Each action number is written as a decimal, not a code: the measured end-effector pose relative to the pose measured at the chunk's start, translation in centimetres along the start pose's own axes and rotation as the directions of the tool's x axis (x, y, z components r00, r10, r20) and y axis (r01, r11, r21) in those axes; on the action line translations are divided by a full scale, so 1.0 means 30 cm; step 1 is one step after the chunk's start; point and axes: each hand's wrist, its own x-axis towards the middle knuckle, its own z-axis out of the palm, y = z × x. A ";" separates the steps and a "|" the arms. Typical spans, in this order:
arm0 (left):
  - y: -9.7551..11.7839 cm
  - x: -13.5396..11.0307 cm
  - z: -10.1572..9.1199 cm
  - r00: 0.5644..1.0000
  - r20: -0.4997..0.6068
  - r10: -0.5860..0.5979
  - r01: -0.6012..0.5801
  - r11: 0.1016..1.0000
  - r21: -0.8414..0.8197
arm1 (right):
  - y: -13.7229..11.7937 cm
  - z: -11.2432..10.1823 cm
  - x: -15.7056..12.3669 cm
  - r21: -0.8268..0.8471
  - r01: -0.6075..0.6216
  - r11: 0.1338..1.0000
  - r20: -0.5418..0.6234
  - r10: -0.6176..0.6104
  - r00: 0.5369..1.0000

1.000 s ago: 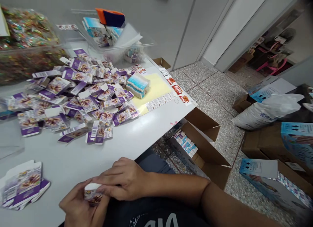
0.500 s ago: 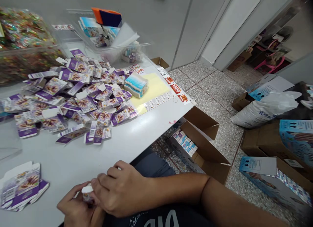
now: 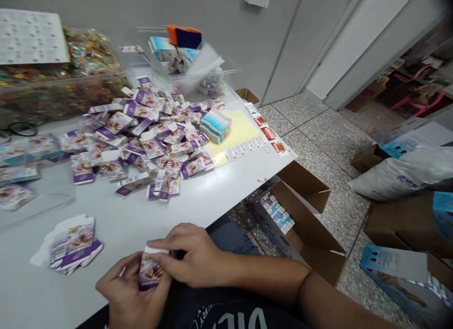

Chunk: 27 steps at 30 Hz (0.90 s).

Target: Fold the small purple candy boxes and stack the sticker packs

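Head cam: box [image 3: 149,273] now shows more, left hand [image 3: 130,291] gripping it, right hand [image 3: 189,256] pinching just above, probably working that end.

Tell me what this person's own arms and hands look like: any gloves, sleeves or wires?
Both the left hand and the right hand are gloveless, with no wires. The right forearm shows no sleeve or watch. Behind them is a dark shirt with white lettering, only partly legible.
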 end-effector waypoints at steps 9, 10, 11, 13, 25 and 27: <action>-0.081 -0.092 -0.035 0.998 -0.002 0.069 -0.068 0.987 0.143 | -0.063 0.033 -0.011 0.234 0.038 0.971 -0.276 0.029 0.961; -0.076 -0.096 -0.035 0.996 -0.002 0.091 -0.089 0.987 0.133 | -0.075 0.034 -0.013 0.239 0.034 0.970 -0.269 0.032 0.963; -0.067 -0.098 -0.035 0.994 -0.009 0.109 -0.107 0.986 0.130 | -0.085 0.035 -0.013 0.269 0.013 0.963 -0.254 0.058 0.966; -0.040 -0.098 -0.035 0.986 -0.026 0.165 -0.160 0.979 0.125 | -0.095 0.034 -0.007 0.404 -0.087 0.911 -0.183 0.174 0.968; -0.018 -0.086 -0.091 0.971 0.164 0.174 -0.173 0.985 -0.017 | -0.067 -0.016 0.068 0.397 -0.237 0.887 0.142 0.195 0.970; -0.013 -0.087 -0.095 0.974 0.194 0.114 -0.104 0.993 -0.063 | -0.069 -0.023 0.068 0.348 -0.173 0.922 0.152 0.126 0.980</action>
